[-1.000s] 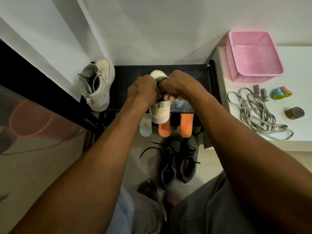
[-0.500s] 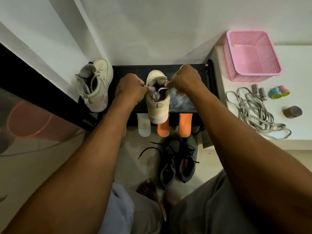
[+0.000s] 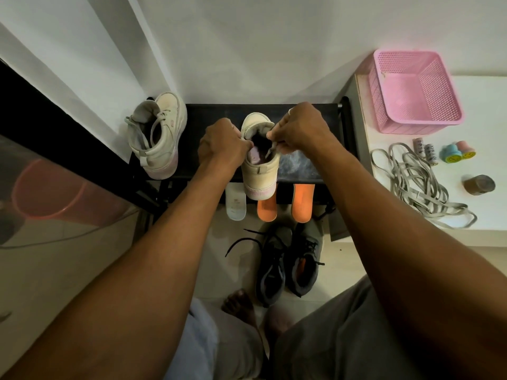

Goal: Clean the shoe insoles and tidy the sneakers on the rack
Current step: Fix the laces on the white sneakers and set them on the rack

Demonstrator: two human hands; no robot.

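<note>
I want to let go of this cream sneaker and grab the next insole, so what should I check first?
1. Grip: left hand and right hand both hold the cream sneaker at its collar. Ok.
2. Sneaker resting on the rack: its heel shows past the front edge. Cannot tell.
3. Purple insole flat inside: only its heel end shows. Cannot tell.
4. Other cream sneaker upright: it lies tilted at the rack's left end. Not ok.
5. Remaining insoles in shoes: the white insole and two orange insoles stick out below the shelf. Not ok.
</note>
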